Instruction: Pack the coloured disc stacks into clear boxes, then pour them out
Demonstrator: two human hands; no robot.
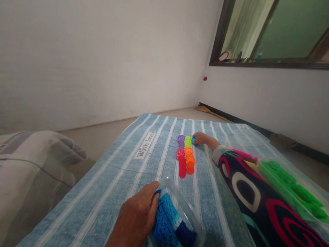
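My left hand (140, 212) is closed at the rim of a clear plastic container (191, 211), its fingers against the blue crocheted pieces (167, 223) inside. Farther forward, my right hand (202, 138) is closed on a small blue piece (193, 140), at the right of a lime green piece (188, 141). Crocheted pieces lie in two columns on the striped cloth (164, 137): purple (181, 141) above pink-red (182, 164) on the left, lime green above orange (190, 160) on the right.
At the right, beside my sleeve, a clear container (272, 178) holds green pieces (293, 185); pink and yellow items lie near it. Another clear container (246, 139) is behind. A fabric-covered object (38, 171) stands left of the table. White walls and a window are beyond.
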